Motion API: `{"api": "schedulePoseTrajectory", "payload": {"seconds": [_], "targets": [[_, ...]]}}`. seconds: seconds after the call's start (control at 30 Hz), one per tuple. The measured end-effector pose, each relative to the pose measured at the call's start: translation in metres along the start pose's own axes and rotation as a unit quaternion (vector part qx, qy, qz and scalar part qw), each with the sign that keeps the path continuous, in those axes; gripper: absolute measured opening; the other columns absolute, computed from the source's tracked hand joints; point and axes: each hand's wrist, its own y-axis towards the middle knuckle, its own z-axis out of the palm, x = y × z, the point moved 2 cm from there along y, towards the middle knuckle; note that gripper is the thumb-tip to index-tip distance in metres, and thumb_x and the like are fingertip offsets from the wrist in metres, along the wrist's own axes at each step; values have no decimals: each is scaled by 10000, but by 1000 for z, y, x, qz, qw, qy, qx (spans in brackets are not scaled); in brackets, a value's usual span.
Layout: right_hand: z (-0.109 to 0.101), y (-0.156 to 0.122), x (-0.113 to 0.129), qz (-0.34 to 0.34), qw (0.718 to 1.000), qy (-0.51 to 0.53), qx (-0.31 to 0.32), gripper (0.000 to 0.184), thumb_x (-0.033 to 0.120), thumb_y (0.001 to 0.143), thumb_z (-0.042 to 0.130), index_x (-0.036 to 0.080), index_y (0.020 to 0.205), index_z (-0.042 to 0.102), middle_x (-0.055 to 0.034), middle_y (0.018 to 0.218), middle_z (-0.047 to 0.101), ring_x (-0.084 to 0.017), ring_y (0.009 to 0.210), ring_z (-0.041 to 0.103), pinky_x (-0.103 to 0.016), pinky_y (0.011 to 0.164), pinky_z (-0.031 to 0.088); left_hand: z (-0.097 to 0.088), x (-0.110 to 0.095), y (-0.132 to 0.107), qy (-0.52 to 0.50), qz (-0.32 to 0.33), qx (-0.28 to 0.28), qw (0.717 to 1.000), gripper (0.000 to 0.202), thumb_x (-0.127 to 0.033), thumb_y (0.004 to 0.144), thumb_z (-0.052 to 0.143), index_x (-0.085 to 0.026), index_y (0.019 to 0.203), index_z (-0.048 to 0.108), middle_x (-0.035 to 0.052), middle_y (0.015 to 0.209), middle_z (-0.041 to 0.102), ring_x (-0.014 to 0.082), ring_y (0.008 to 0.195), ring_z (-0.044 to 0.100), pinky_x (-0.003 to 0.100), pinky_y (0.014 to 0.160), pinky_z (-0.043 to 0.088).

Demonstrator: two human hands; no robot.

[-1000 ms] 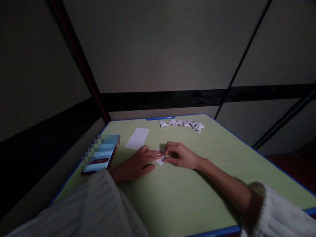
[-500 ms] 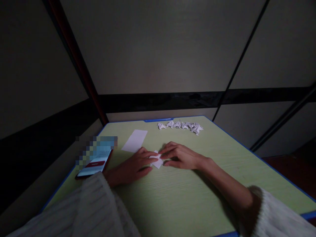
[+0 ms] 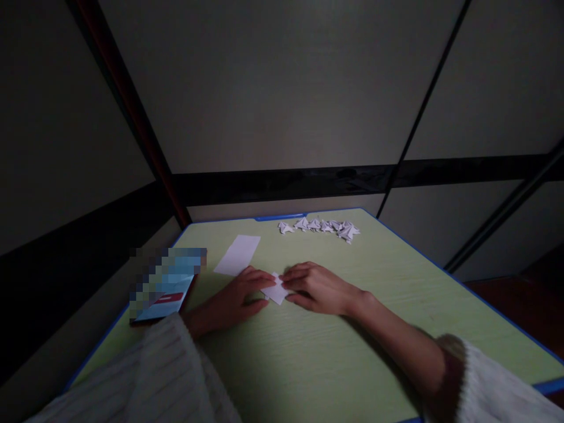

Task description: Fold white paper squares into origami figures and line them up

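Small white paper piece (image 3: 275, 289), partly folded, is shown lying flat on the green table (image 3: 308, 364), approx. centre-left, directly btwn the two hands. It is touched from both sides. L hand (image 3: 235, 294) is laid palm-down w/ fingers stretched out, its fingertips resting on the piece's left edge. R hand (image 3: 317, 288) is likewise flattened, fingers extended and close together, tips pressed on the right edge. Neither hand is closed round the paper; it is pinned to the tabletop, not lifted. Step in hand is judged to be a fold being pressed flat, though the crease itself is too small and dim to be made out. Any further fold would call for one hand kept down as an anchor while an edge is raised by the other, since thin paper is likely to slip on a smooth top. Just beyond the L hand a flat, unfolded white sheet (image 3: 238, 255) is seen; left of it, at the table's edge, a phone (image 3: 161, 299) w/ its screen lit. Well apart, near the far edge, a row of folded paper shapes (image 3: 319, 226) is set out. Knitted cream sleeves (image 3: 145, 376) are visible at bottom; the R forearm is bared. Room is dim, w/ a plain wall behind.
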Motion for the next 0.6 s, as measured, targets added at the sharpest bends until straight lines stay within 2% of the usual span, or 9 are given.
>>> {"api": "schedulePoseTrajectory", "payload": {"seconds": [0.13, 0.4, 0.5, 0.6], "targets": [[0, -1, -6, -10, 999, 35, -8, 345, 237, 768, 461, 127, 1094, 474, -85, 988, 576, -168, 915, 502, -328, 801, 382, 1, 5, -1, -8, -16, -32, 999, 235, -141, 702, 506, -161, 927, 572, 75, 1014, 575, 161, 955, 490, 330, 836, 398], [2, -1, -8, -11, 997, 77, -16, 348, 197, 766, 459, 132, 1107, 466, -95, 1100, 517, -169, 1026, 443, -339, 862, 361, -1, 3, 0, 13, 0, -38, 999, 183, -132, 717, 485, -162, 816, 636, 82, 962, 604, 165, 904, 525, 317, 797, 421], [2, -1, -7, -27, 996, 84, -11, 417, 133, 755, 450, 142, 1170, 407, -68, 1155, 489, -155, 1052, 417, -327, 903, 333, 0, 4, 0, 17, 4, -43, 999, 197, -121, 726, 466, -161, 800, 645, 85, 946, 607, 162, 884, 535, 307, 778, 429], [2, -1, -4, -41, 995, 90, -6, 429, 62, 743, 421, 143, 1165, 416, -56, 1124, 515, -136, 1032, 426, -300, 901, 338, 1, 6, 1, 18, 8, -45, 999, 206, -113, 728, 459, -153, 803, 647, 90, 939, 609, 158, 867, 543, 300, 765, 434]]}}
